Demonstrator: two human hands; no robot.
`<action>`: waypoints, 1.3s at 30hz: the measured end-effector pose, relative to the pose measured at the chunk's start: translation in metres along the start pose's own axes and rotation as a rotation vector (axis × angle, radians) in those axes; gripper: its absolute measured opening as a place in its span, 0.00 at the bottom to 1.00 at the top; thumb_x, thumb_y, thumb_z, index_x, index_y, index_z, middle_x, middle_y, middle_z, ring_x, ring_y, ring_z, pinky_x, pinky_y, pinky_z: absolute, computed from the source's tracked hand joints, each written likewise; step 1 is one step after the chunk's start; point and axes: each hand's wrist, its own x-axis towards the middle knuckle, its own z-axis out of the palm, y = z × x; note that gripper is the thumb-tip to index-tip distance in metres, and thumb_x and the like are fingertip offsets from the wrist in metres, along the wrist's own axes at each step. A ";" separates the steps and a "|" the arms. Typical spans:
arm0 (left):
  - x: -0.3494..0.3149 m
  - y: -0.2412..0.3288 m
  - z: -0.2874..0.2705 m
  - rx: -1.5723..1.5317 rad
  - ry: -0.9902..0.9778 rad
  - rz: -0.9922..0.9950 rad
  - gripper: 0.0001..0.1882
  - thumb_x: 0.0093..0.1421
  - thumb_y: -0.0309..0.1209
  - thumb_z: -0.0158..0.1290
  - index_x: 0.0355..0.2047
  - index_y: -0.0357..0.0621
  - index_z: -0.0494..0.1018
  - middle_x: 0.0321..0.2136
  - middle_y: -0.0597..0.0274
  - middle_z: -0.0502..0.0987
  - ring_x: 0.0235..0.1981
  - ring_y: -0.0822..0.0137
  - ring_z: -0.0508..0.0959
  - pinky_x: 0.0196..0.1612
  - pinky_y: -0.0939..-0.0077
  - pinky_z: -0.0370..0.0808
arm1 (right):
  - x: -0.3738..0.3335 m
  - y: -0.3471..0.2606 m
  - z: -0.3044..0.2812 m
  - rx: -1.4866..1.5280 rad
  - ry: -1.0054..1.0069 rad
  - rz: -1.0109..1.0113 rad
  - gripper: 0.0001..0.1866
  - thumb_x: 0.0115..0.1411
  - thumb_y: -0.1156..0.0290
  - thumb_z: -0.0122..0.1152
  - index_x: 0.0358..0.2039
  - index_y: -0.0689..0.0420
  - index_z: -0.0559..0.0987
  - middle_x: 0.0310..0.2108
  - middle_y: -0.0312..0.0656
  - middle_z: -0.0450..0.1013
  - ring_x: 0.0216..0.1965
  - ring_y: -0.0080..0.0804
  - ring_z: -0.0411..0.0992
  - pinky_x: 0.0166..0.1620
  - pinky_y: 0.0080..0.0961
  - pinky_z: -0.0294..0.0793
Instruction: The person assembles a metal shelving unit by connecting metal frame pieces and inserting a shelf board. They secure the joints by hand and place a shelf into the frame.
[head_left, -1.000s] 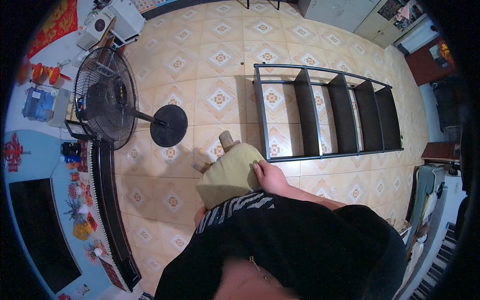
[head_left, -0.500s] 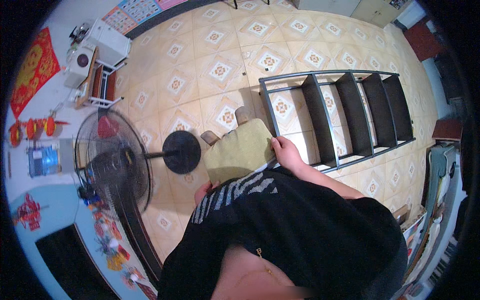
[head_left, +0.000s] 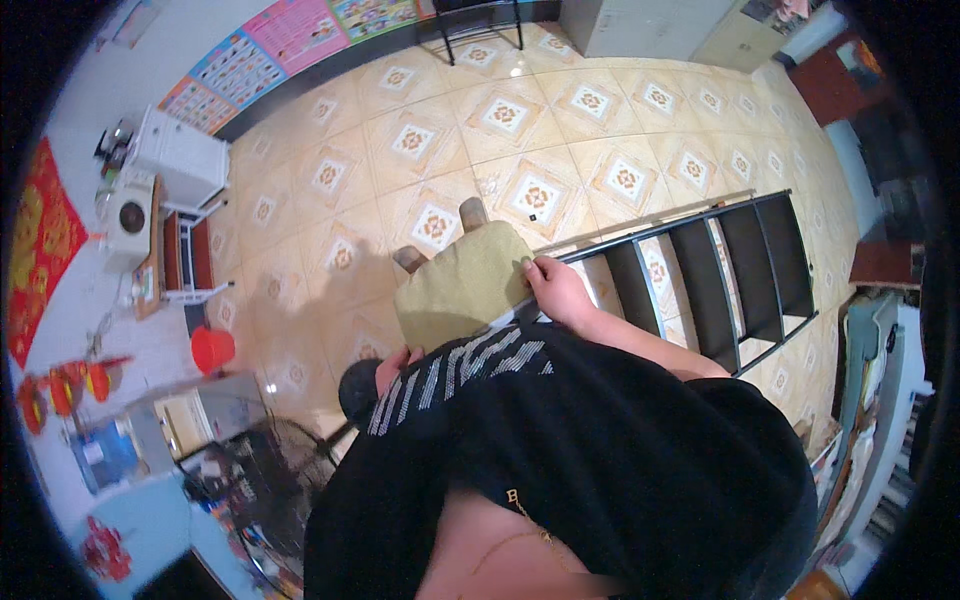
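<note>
In front of my black shirt is an olive-green cushion (head_left: 465, 280), flat and roughly square. My right hand (head_left: 560, 292) grips its right edge, with the thumb on top and the other fingers underneath. By the near left corner, my left hand (head_left: 396, 368) is partly covered by the shirt; a little of its fingers shows against the cushion's edge, and their grip is hidden. Two brown rounded ends (head_left: 472, 213) stick out past the cushion's far side. Whether they are shoe tips or furniture legs I cannot tell.
A black shelf rack (head_left: 700, 270) lies on the tiled floor (head_left: 410, 140) at right. A standing fan (head_left: 260, 460) is at lower left, its round base partly behind my left hand. A red bucket (head_left: 212, 350) and small wooden table (head_left: 150, 250) stand along the left wall.
My view has shifted and turned: the fan now sits lower and nearer, and the rack is partly behind my right arm. Both hands stay at the cushion, and the red bucket shows fully.
</note>
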 end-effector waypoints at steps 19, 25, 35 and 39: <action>0.400 0.404 0.134 0.276 -0.774 0.551 0.25 0.62 0.25 0.51 0.58 0.30 0.61 0.50 0.56 0.72 0.49 0.73 0.71 0.52 0.80 0.66 | 0.221 0.037 -0.096 0.701 0.887 0.538 0.20 0.63 0.58 0.49 0.27 0.65 0.74 0.21 0.50 0.70 0.24 0.38 0.69 0.32 0.35 0.68; 0.495 0.512 0.278 0.383 -0.875 0.539 0.27 0.62 0.23 0.50 0.61 0.32 0.57 0.52 0.53 0.70 0.49 0.72 0.70 0.53 0.78 0.66 | 0.326 0.093 -0.210 0.663 0.998 0.629 0.21 0.62 0.56 0.48 0.31 0.64 0.76 0.29 0.56 0.74 0.33 0.52 0.73 0.40 0.39 0.70; 0.518 0.658 0.482 0.534 -1.238 0.693 0.34 0.56 0.22 0.55 0.62 0.32 0.55 0.54 0.50 0.68 0.53 0.66 0.70 0.56 0.73 0.65 | 0.377 0.163 -0.328 0.845 1.119 0.858 0.21 0.62 0.56 0.48 0.28 0.65 0.76 0.25 0.55 0.73 0.31 0.50 0.73 0.37 0.40 0.70; 0.521 0.684 0.589 0.863 -1.486 0.886 0.40 0.51 0.25 0.61 0.63 0.38 0.55 0.51 0.48 0.72 0.50 0.64 0.74 0.53 0.72 0.68 | 0.382 0.191 -0.306 1.099 1.339 0.981 0.22 0.62 0.57 0.48 0.26 0.65 0.75 0.23 0.52 0.73 0.27 0.44 0.73 0.34 0.38 0.69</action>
